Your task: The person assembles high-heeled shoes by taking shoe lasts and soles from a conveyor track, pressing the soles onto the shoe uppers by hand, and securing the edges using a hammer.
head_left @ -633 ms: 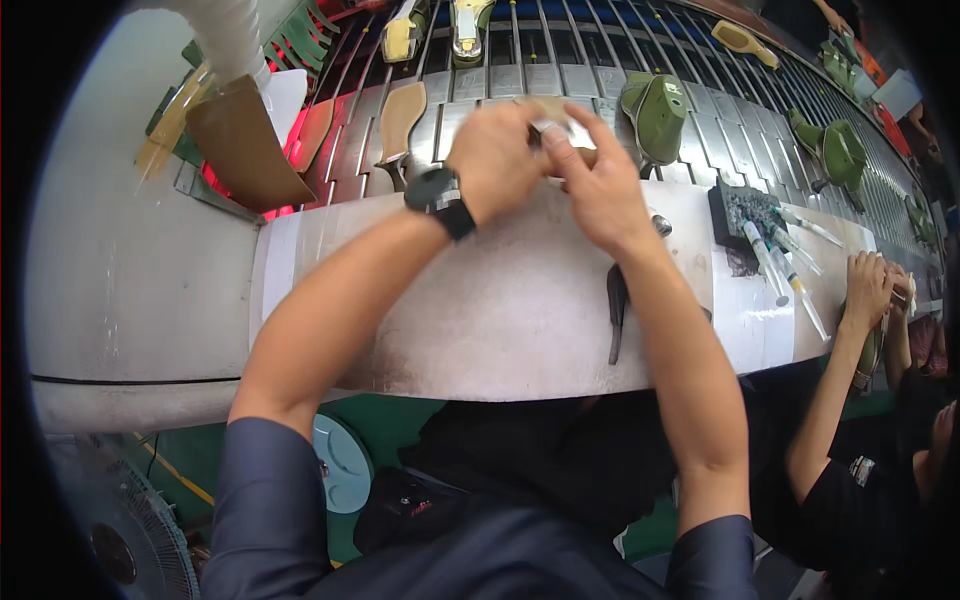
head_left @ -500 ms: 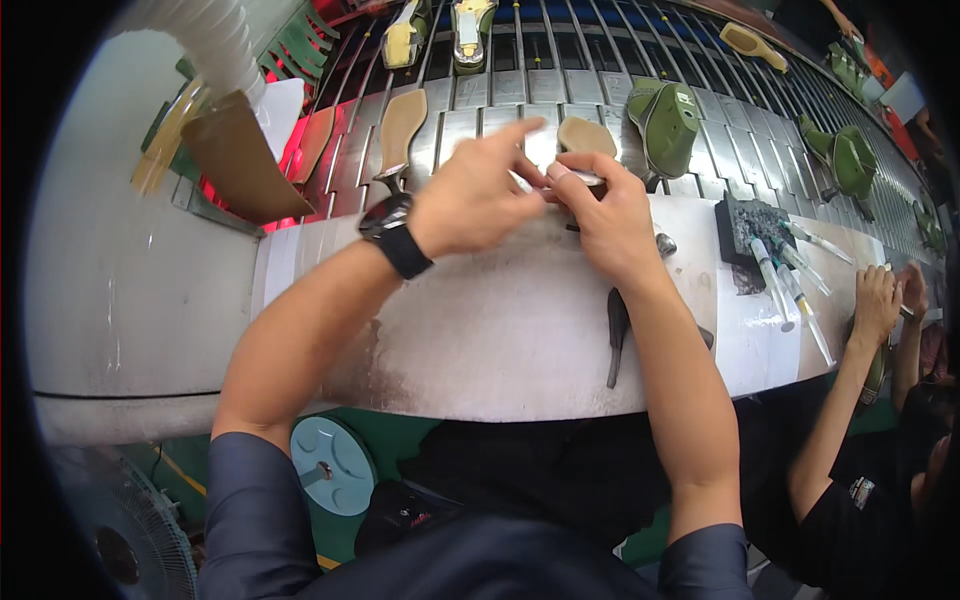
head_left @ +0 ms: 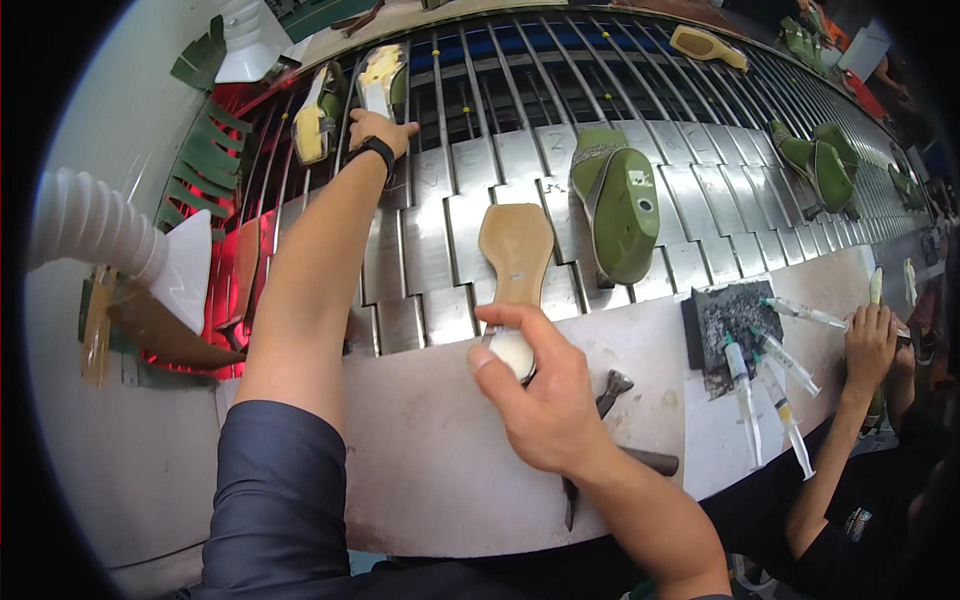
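My left hand is stretched far forward over the conveyor, thumb and fingers spread at the near end of a shoe last with a yellowish, patchy underside. A firm grip on it does not show. At the bench's far edge my right hand pinches a rounded piece with a white face and dark rim between thumb and forefinger. It lines up with the near end of a tan shoe sole; whether the two are joined I cannot tell. Beside the sole stands a green shoe last.
A hammer and a dark tool handle lie by my right wrist. Several syringes stick into a dark block. White ducts stand at left. A co-worker's hand is at right.
My hands, together over the bench before, are now apart. The left has reached forward to the shoe last; the right has come nearer with the white-faced piece. The view has shifted.
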Tool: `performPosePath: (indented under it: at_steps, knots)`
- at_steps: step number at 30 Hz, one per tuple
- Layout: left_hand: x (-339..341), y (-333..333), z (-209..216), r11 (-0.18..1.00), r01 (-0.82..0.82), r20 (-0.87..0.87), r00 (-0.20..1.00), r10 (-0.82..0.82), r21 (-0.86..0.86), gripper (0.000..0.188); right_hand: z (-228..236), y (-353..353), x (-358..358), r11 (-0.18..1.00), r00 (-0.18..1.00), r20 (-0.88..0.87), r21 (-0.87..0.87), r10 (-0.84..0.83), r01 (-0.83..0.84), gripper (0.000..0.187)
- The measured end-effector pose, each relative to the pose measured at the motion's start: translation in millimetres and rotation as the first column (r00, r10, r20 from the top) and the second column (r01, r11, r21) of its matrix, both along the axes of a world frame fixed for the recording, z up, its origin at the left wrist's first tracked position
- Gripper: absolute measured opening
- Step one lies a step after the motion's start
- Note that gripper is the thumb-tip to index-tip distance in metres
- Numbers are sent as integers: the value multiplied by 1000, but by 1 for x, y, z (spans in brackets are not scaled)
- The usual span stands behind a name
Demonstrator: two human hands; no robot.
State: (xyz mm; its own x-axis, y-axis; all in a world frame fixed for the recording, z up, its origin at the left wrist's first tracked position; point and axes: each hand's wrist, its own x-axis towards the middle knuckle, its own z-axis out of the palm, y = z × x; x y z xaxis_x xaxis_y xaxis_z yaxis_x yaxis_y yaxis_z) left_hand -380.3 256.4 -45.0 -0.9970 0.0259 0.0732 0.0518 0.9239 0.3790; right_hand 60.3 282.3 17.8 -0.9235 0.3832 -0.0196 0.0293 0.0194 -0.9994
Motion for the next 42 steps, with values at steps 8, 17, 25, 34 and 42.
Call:
performPosePath:
  at_steps: [8,17,25,34,42]
  knots:
    - [2,-40,42,956,221,-215,960,-179,191,78,-6,-6,-4,997,992,-112,59,53,-47,41]
    - [262,-178,149,769,591,-422,778,-465,243,84,-18,-8,-5,941,967,-222,283,-125,186,62]
    - [470,-349,97,832,469,-340,762,-551,-296,87,14,-20,46,561,900,-433,736,-40,379,53]
    - [463,-400,68,819,570,-319,790,-523,67,69,43,-61,89,88,889,116,981,444,-172,47]
    - [460,-406,64,819,571,-371,776,-511,66,68,23,-104,66,992,1000,6,-125,-24,25,37]
